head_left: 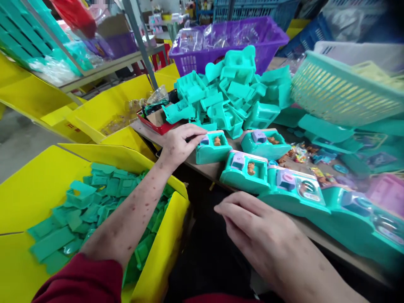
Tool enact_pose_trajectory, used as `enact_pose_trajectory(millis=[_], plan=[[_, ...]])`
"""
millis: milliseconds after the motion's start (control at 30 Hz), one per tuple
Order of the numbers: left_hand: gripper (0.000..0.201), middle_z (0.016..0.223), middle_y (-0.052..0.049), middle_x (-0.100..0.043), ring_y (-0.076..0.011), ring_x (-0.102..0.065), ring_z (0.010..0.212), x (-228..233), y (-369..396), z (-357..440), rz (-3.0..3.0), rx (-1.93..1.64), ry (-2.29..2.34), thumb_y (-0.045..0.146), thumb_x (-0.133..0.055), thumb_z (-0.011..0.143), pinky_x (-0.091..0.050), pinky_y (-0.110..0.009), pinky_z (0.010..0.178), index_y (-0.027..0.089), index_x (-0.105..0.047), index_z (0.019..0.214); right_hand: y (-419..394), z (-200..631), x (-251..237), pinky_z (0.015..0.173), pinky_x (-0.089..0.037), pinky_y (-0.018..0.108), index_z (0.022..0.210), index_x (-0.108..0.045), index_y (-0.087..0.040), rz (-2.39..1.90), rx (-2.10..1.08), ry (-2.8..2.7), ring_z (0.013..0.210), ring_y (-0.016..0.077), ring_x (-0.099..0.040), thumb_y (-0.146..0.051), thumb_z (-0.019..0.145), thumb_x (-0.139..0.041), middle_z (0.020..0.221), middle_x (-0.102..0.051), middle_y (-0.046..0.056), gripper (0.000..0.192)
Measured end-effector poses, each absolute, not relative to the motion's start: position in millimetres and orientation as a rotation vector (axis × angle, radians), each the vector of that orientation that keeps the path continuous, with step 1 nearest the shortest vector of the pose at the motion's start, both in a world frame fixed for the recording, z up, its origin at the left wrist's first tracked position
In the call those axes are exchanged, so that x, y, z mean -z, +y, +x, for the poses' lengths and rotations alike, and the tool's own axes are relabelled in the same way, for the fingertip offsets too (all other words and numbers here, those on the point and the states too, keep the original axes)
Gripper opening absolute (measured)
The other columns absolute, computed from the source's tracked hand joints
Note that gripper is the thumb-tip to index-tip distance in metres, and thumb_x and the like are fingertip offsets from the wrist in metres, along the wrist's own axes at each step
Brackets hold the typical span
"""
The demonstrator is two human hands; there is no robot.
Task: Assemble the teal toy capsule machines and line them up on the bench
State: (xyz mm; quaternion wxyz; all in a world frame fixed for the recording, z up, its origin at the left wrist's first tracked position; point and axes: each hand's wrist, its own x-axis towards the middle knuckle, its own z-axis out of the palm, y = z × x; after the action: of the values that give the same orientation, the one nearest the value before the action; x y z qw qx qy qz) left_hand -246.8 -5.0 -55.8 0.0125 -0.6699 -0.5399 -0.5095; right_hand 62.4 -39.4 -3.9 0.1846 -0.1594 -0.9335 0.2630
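Observation:
My left hand (179, 145) reaches to the table edge, thumb and forefinger closing at the lavender piece on the end of a teal toy case (205, 158). A small brown figure (217, 141) sits in that case's window. My right hand (255, 221) hovers in front of the table, its fingers pressed together; whatever they may hold is hidden. Nearest to it is another teal case (244, 179) with a lavender block and a brown figure. Beside that stands a case with a clear round window (307, 189). One more case (265, 145) lies behind them.
Teal plastic shells (233, 90) are heaped at the back, before a purple basket (268, 46) of clear parts. A yellow bin (164, 248) holding teal pieces stands at left. A pale green basket (341, 90) and small loose parts (299, 153) are at right.

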Motion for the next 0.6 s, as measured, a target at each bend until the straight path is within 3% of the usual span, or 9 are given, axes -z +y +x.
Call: enact_pose_trajectory(millis=[133, 300, 433, 600], plan=[[0.014, 0.115, -0.005, -0.087, -0.0231, -0.082, 0.110, 58, -3, -251, -2.098, 1.571, -1.731, 0.031, -0.083, 0.099, -0.064, -0.040, 0.105, 0.026, -0.089, 0.111, -46, 96, 21, 0.092, -0.063, 0.018, 0.130, -0.069, -0.029, -0.535, -0.909, -2.420, 0.103, 0.0108, -0.079, -0.009, 0.106, -0.060, 0.121, -0.077, 0.001, 0.032], [0.024, 0.119, -0.005, -0.087, -0.0248, -0.080, 0.113, 54, -6, -261, -2.171, 1.488, -1.783, 0.040, -0.085, 0.096, -0.063, -0.042, 0.106, 0.029, -0.088, 0.117, -49, 129, 41, 0.081, -0.069, 0.024, 0.123, -0.074, -0.033, -0.624, -0.946, -2.343, 0.096, 0.0170, -0.083, -0.014, 0.102, -0.067, 0.113, -0.083, 0.002, 0.028], [0.023, 0.121, -0.006, -0.086, -0.0264, -0.077, 0.118, 54, -8, -267, -2.243, 1.358, -1.762, 0.042, -0.084, 0.096, -0.059, -0.047, 0.111, 0.031, -0.088, 0.117, -51, 145, 48, 0.082, -0.072, 0.034, 0.117, -0.081, -0.039, -0.775, -0.999, -2.283, 0.097, 0.0245, -0.084, -0.025, 0.101, -0.072, 0.112, -0.085, 0.004, 0.024], [0.022, 0.119, -0.007, -0.086, -0.0267, -0.074, 0.117, 55, -11, -263, -2.222, 1.276, -1.795, 0.043, -0.078, 0.101, -0.056, -0.048, 0.111, 0.029, -0.087, 0.115, -55, 143, 43, 0.074, -0.073, 0.034, 0.113, -0.086, -0.036, -1.006, -1.415, -1.922, 0.087, 0.0261, -0.085, -0.044, 0.097, -0.079, 0.107, -0.086, 0.008, 0.019]])
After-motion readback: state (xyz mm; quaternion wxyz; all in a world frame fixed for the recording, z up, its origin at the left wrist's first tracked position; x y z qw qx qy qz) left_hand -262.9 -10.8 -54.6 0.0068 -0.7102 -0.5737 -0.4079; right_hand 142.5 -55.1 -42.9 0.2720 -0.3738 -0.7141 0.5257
